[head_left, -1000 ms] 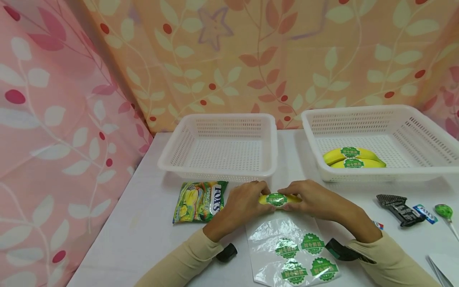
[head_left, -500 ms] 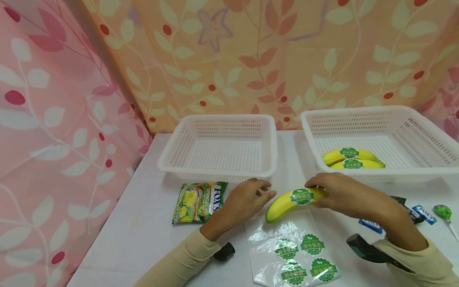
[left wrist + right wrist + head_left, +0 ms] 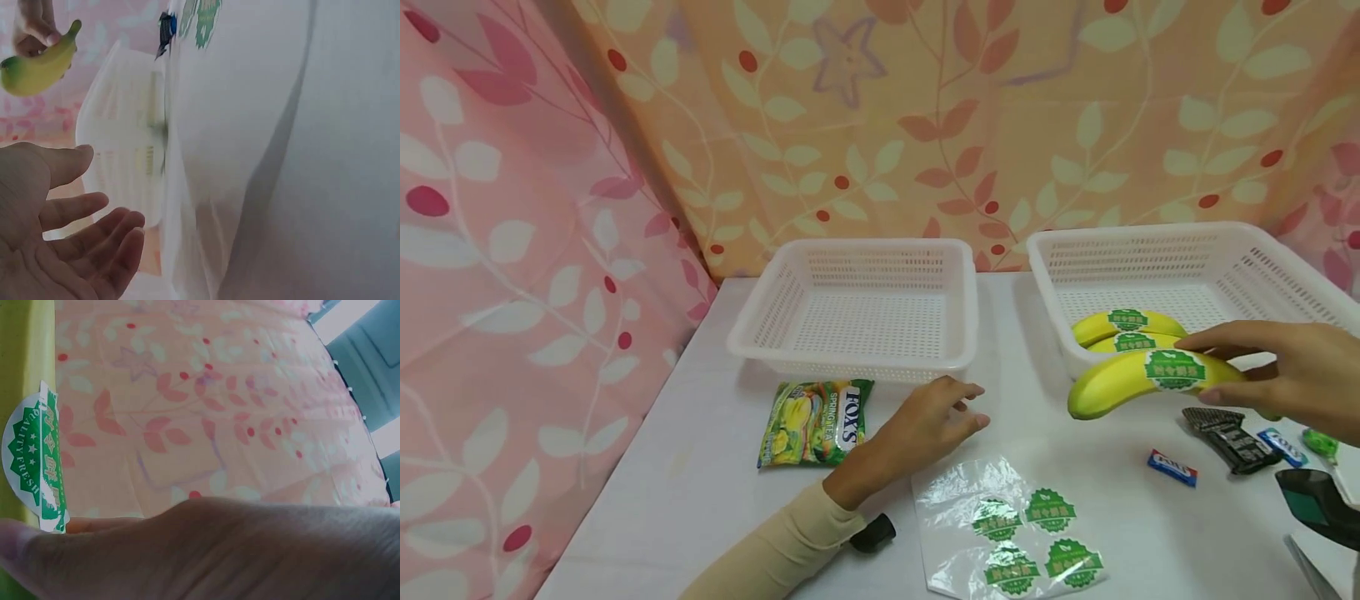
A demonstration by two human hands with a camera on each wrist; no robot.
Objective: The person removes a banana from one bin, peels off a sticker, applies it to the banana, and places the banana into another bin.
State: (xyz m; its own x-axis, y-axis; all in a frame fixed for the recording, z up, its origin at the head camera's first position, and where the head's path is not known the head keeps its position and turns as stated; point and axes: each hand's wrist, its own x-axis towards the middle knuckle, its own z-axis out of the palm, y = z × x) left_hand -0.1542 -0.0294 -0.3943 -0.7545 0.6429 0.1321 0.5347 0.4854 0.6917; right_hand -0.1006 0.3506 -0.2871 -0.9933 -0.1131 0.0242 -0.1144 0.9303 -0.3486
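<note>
A yellow banana (image 3: 1120, 384) with a green sticker (image 3: 1176, 369) is gripped near one end by my right hand (image 3: 1292, 367), in front of the right basket's near rim. Close up in the right wrist view, the sticker (image 3: 32, 462) reads "quality fresh" and the thumb lies along the fruit. My left hand (image 3: 925, 429) holds nothing; its fingers are loosely bent above the table, behind a clear sheet (image 3: 958, 517) bearing several green stickers. Two stickered bananas (image 3: 1127, 325) lie in the white right basket (image 3: 1052, 300), partly hidden by the held one.
At the back left stands a second white basket (image 3: 850, 367). A Fox's candy bag (image 3: 812, 423) lies left of my left hand. Toward the right are a blue wrapped candy (image 3: 1172, 468), a black wrapper (image 3: 1234, 442), a green lollipop (image 3: 1319, 444) and metal tweezers-like tips (image 3: 1309, 567).
Both hands were on the banana earlier. The left let go and stayed near the same place, while the right carried the banana rightward and up to the right basket's front.
</note>
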